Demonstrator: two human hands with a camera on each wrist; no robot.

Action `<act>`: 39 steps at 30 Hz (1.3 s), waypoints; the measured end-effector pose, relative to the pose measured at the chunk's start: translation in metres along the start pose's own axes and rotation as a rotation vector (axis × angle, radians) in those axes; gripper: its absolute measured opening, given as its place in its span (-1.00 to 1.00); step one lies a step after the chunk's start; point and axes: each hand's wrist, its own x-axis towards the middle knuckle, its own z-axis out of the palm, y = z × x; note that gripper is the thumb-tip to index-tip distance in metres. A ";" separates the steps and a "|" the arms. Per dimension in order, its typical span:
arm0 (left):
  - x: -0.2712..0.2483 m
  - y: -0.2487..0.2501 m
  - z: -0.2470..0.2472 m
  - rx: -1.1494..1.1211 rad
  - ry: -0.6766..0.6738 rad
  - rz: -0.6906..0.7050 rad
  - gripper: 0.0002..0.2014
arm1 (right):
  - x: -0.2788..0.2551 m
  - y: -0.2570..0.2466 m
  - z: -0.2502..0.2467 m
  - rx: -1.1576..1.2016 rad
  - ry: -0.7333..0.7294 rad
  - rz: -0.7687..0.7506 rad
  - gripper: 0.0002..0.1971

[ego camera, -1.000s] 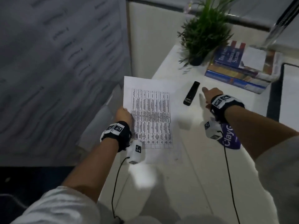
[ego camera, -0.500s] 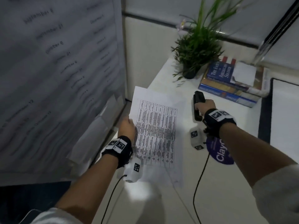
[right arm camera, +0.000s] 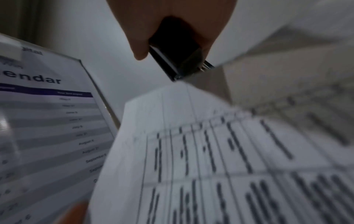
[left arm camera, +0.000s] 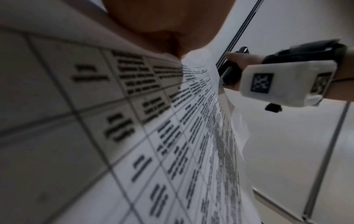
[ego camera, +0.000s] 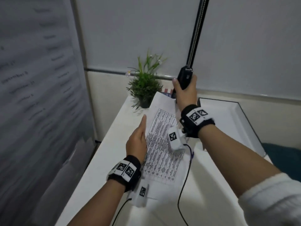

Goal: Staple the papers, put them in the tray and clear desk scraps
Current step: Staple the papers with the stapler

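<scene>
The papers, white sheets printed with a table, are raised off the white desk and tilted. My left hand holds them by their left edge, thumb on top; the left wrist view shows the sheets close up. My right hand grips a black stapler in the air above the papers' far right corner. In the right wrist view the stapler points down at the papers' top edge, apart from it. A white tray lies to the right.
A potted green plant stands at the desk's far end, with books partly hidden behind the papers. A large wall calendar fills the left side. A black rail runs up the wall. Cables hang from both wrist cameras.
My right hand reached the stapler on the desk, gripped it and lifted it above the papers. My left hand raised and tilted the papers. The view swung upward.
</scene>
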 end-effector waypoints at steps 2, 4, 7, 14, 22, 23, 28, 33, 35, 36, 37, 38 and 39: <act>-0.005 0.014 0.006 -0.032 0.011 0.064 -0.44 | -0.010 -0.013 -0.007 0.013 -0.033 0.015 -0.55; -0.011 0.025 0.010 -0.039 0.021 0.113 -0.43 | -0.017 -0.021 -0.014 -0.029 -0.066 0.012 -0.59; -0.024 0.035 0.013 -0.088 0.005 0.121 -0.43 | -0.022 -0.026 -0.024 -0.085 -0.073 -0.002 -0.63; -0.043 0.043 0.021 -0.174 -0.020 0.085 -0.38 | -0.025 -0.021 -0.030 -0.141 -0.089 0.000 -0.63; -0.039 0.022 0.025 -0.180 -0.056 -0.008 -0.48 | -0.007 0.001 -0.029 -0.249 -0.164 0.167 -0.54; -0.037 0.014 0.023 -0.155 -0.053 -0.030 -0.49 | -0.001 0.004 -0.033 -0.246 -0.174 0.203 -0.49; -0.027 -0.030 0.010 -0.047 0.008 -0.179 -0.51 | 0.026 0.044 -0.059 -0.365 -0.172 0.460 -0.28; -0.007 -0.060 0.016 0.006 0.029 -0.356 -0.53 | 0.020 0.122 -0.066 -0.669 -0.252 0.572 -0.57; 0.003 -0.066 0.024 0.016 0.016 -0.420 -0.54 | 0.014 0.152 -0.062 -0.716 -0.251 0.601 -0.55; 0.007 -0.069 0.029 0.012 0.012 -0.445 -0.54 | 0.011 0.165 -0.059 -0.728 -0.254 0.592 -0.53; 0.012 -0.071 0.034 -0.003 0.014 -0.465 -0.54 | 0.011 0.179 -0.056 -0.738 -0.263 0.565 -0.52; 0.017 -0.072 0.039 -0.020 0.016 -0.481 -0.54 | 0.012 0.192 -0.053 -0.764 -0.285 0.524 -0.52; 0.023 -0.075 0.044 -0.023 0.012 -0.493 -0.55 | 0.015 0.204 -0.049 -0.809 -0.310 0.474 -0.53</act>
